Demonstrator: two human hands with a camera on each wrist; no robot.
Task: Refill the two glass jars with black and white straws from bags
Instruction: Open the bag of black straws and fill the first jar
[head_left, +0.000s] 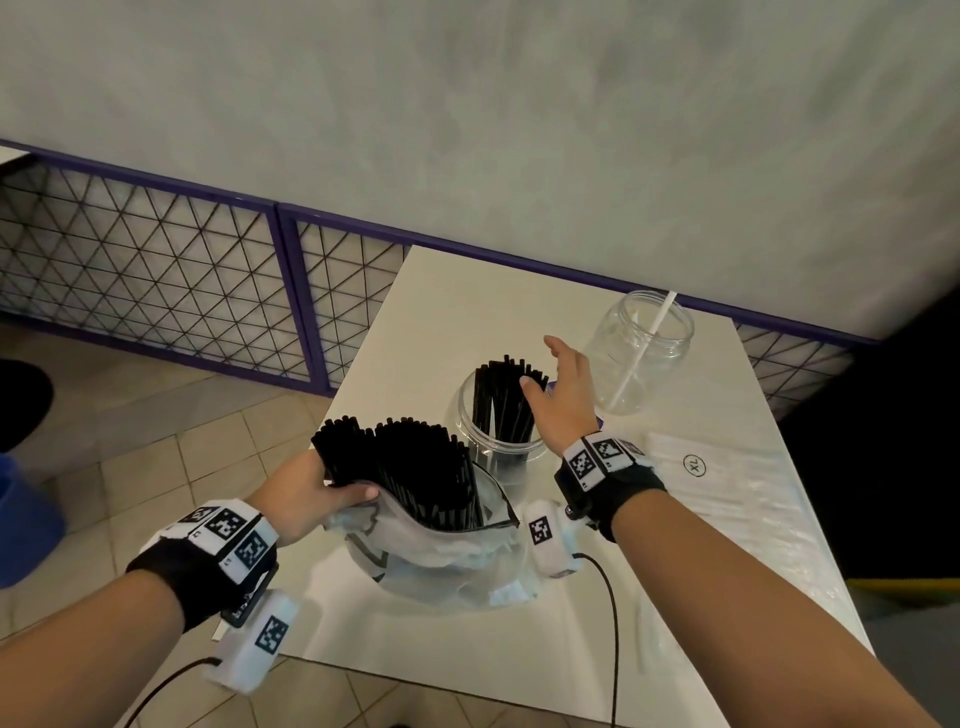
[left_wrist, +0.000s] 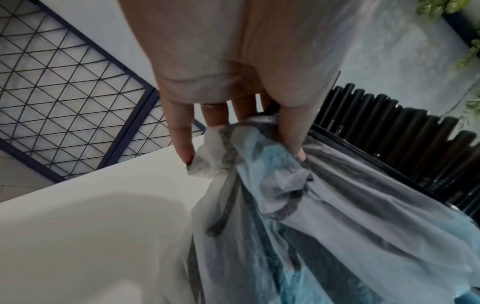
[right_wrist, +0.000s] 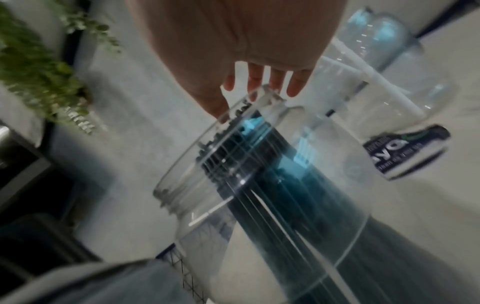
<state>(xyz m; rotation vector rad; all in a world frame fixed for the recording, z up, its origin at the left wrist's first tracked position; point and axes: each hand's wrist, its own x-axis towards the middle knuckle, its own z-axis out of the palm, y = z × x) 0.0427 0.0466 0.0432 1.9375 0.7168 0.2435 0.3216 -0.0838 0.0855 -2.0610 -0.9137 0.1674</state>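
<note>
1. A white table (head_left: 426, 312) stands on a tiled floor (head_left: 171, 415).
2. Behind it runs a purple-framed wire mesh fence (head_left: 156, 260) against a grey wall (head_left: 467, 104).
3. A blue bin (head_left: 21, 519) sits on the floor at the far left.
4. Green plants (right_wrist: 39, 72) hang beside the wall.
5. A labelled plastic bottle (right_wrist: 405, 152) lies on the table.

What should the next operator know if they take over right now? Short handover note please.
Left hand: grips the rim of the open plastic bag, which holds many black straws.
Right hand: open, holding nothing, fingers spread by the near jar.
Near jar: partly filled with a bunch of black straws.
Far jar: holds a single white straw.
Bag of white straws: flat on the table, right side.
Left: move the remaining black straws over, then fill the far jar with white ones.
</note>
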